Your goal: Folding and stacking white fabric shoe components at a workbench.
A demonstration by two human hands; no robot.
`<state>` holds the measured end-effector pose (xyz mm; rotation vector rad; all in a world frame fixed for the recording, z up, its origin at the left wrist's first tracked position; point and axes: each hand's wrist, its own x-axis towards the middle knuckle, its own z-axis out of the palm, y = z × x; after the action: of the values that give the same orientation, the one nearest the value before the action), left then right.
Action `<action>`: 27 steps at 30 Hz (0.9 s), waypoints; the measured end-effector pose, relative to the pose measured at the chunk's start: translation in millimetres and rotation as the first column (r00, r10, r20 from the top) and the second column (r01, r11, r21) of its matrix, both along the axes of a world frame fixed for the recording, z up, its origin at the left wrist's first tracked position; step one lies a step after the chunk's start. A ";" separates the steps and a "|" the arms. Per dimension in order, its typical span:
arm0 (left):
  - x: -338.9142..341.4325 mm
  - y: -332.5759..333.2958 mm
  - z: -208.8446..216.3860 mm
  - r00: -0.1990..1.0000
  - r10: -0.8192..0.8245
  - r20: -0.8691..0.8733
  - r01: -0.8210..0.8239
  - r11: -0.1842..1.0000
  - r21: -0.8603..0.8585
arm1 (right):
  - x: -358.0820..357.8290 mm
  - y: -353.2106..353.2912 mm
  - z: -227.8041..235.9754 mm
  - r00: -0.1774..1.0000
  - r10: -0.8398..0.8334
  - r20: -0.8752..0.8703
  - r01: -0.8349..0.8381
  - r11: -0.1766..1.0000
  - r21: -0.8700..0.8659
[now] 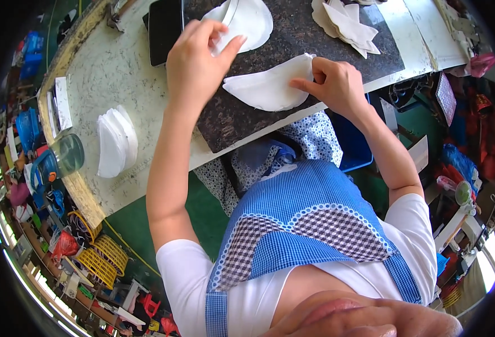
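My right hand [339, 85] pinches the right end of a white crescent-shaped pad [270, 89], its thumb lying over the top face. The pad rests at a slant above the dark speckled board [225, 121], its left tip pointing toward my left arm. My left hand [198, 60] is raised at the near left of a white rounded piece [256, 25], thumb and index finger apart with nothing visible between them. Its other fingers are curled and partly hidden. Whether the fingertips touch the rounded piece I cannot tell.
A pile of cream pointed pieces [348, 25] lies at the far right of the board. Left on the worn table [141, 106] stand a stack of white crescent pads [117, 143] and a clear jar [68, 154]. A black phone-like slab [165, 33] lies beyond my left wrist.
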<state>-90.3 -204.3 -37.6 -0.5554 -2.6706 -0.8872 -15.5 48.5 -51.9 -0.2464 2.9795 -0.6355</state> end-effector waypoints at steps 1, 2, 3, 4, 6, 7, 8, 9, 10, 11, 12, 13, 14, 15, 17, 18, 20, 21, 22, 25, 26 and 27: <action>-17.3 0.5 -10.0 0.984 -0.007 -0.177 -0.014 0.994 -0.113 | -0.5 4.5 -2.1 0.999 0.005 -0.039 -0.010 0.990 -0.143; -24.5 -2.2 -16.4 0.997 0.008 -0.076 -0.016 0.995 -0.102 | 4.8 4.4 8.2 0.995 0.007 -0.104 -0.036 0.960 -0.279; -31.5 -1.6 -23.6 0.999 0.017 0.038 -0.013 0.995 -0.102 | 7.6 12.1 9.4 0.993 0.005 -0.115 -0.037 0.960 -0.278; -33.5 -2.2 -22.3 0.997 -0.009 0.074 0.011 1.000 -0.019 | 12.3 22.7 9.0 0.995 -0.068 -0.073 0.034 0.920 -0.391; -41.1 -5.2 -23.1 0.995 -0.009 0.095 0.008 1.000 0.004 | 17.6 46.9 10.2 0.982 -0.187 0.032 0.176 0.834 -0.522; -42.8 -5.5 -24.0 0.992 0.001 0.129 -0.004 1.000 0.029 | 20.2 59.9 7.5 0.971 -0.228 0.073 0.230 0.802 -0.552; -44.5 -6.2 -23.7 0.993 0.004 0.115 -0.012 0.998 0.067 | 21.0 69.8 7.4 0.954 -0.276 0.118 0.294 0.779 -0.554; -46.0 -6.4 -17.0 0.992 0.018 0.123 -0.016 1.000 -0.013 | 20.8 79.5 7.4 0.931 -0.328 0.161 0.360 0.752 -0.552; -47.6 -11.1 -14.3 1.000 0.017 0.011 -0.017 1.000 -0.019 | 18.8 86.5 4.3 0.934 -0.337 0.115 0.341 0.753 -0.562; -48.2 -17.3 -10.9 0.995 0.018 -0.102 -0.021 1.000 -0.023 | 14.4 90.0 5.2 0.931 -0.357 0.075 0.332 0.744 -0.580; -46.5 -20.9 -5.6 0.995 0.045 -0.089 -0.042 0.998 0.042 | 9.9 96.4 5.1 0.922 -0.387 -0.014 0.316 0.773 -0.550; -42.6 -20.3 4.7 0.995 0.067 -0.075 -0.058 0.992 0.107 | 4.5 103.9 4.7 0.904 -0.413 -0.105 0.306 0.801 -0.515; -31.3 -11.7 28.2 0.992 -0.022 0.123 -0.010 0.966 0.260 | -1.1 109.3 3.7 0.878 -0.435 -0.199 0.295 0.820 -0.491; -16.2 -4.0 48.3 0.943 -0.137 0.303 0.003 0.915 0.404 | -7.3 115.4 1.4 0.865 -0.457 -0.205 0.315 0.815 -0.487; 7.3 0.3 58.8 0.753 -0.416 0.510 0.086 0.830 0.551 | -23.3 126.0 -4.2 0.856 -0.277 -0.437 0.225 0.960 -0.168; 18.9 10.4 57.0 0.733 -0.434 0.524 0.141 0.850 0.507 | -32.8 127.8 -10.4 0.848 -0.285 -0.446 0.232 0.958 -0.171; 36.2 23.8 34.9 0.771 -0.377 0.514 0.280 0.925 0.259 | -47.0 129.5 -27.0 0.859 -0.170 -0.482 0.189 0.982 -0.008; 40.7 23.1 20.5 0.830 -0.309 0.464 0.330 0.943 0.037 | -51.7 129.2 -25.5 0.855 -0.167 -0.491 0.184 0.983 -0.014; 41.0 23.1 10.6 0.917 -0.330 0.223 0.366 0.918 -0.149 | -54.4 130.9 -24.6 0.889 -0.183 -0.420 0.192 0.981 -0.020; 49.5 25.1 16.8 0.956 -0.286 -0.057 0.272 0.945 -0.183 | -51.0 120.8 -10.8 0.875 -0.174 -0.453 0.212 0.977 0.034; 50.4 27.4 19.6 0.940 -0.325 -0.104 0.307 0.938 -0.159 | -48.3 118.9 -6.7 0.898 -0.169 -0.407 0.166 0.985 -0.043; 54.5 31.6 32.0 0.913 -0.361 -0.188 0.338 0.930 -0.143 | -49.5 111.4 1.5 0.919 -0.145 -0.368 0.104 0.986 -0.129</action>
<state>-35.7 -172.7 -5.7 -1.1175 -2.4736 -0.7228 -65.0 159.9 -50.4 -0.2073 3.3547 -0.8530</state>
